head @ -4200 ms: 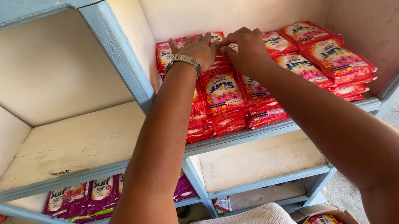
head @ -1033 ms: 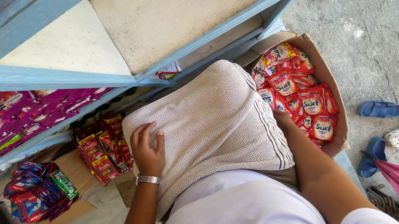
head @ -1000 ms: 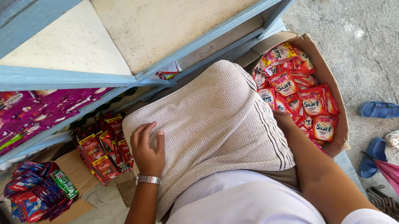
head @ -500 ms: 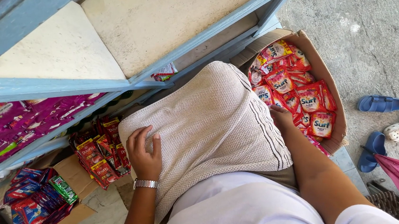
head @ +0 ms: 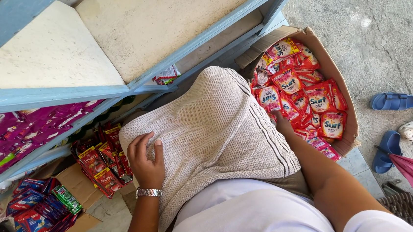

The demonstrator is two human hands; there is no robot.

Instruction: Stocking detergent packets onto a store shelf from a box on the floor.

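The right hand [head: 280, 121] reaches down into a cardboard box [head: 338, 75] on the floor, its fingers down among the red sachets [head: 318, 100] that fill the box. The knee hides most of the hand, so I cannot tell whether it is gripping a sachet or lying loose. The left hand [head: 147, 158] (a metal watch [head: 148, 192] on its wrist) rests open and flat on the knitted beige cloth [head: 215, 131] over the person's knee, fingers spread, holding nothing. The box stands just beside the foot of a blue shelf [head: 197, 46], whose pale boards show bare near the camera. Lower left, purple packets [head: 13, 135] lie on a lower shelf board, and another box holds smaller red packets [head: 102, 159]. Blue sandals [head: 394, 101] lie on the concrete floor [head: 384, 41], well apart from the box.
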